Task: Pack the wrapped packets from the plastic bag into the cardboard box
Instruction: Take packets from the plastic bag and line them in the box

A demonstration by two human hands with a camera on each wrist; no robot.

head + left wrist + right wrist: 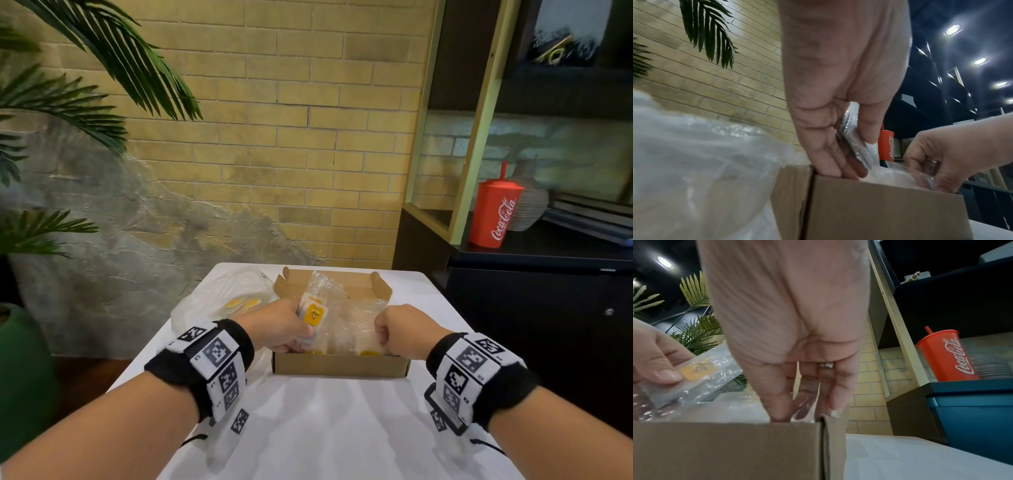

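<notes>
Clearly, a bubble-wrapped packet (313, 317) is pinched by the left hand (279, 325) over the cardboard box (342, 366), where the right hand's (399, 330) curled fingers grip packed wrapping, so slippery film could slip free.

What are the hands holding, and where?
Left hand pinches a wrapped packet by its near end. Right hand reaches into the box; its hold cannot be told.
</notes>
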